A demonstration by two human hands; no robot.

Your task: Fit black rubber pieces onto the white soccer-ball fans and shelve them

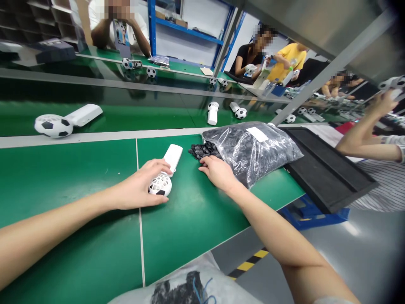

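Bare arms, left hand around ball-headed device, seemingly gripping

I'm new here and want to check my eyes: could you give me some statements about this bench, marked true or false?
1. The left hand is on a white device with a round head. True.
2. The right hand rests on the black tray. False: the right hand is at the black pieces.
3. The clear bag carries a white label. True.
4. The bench top is red. False: it is green.
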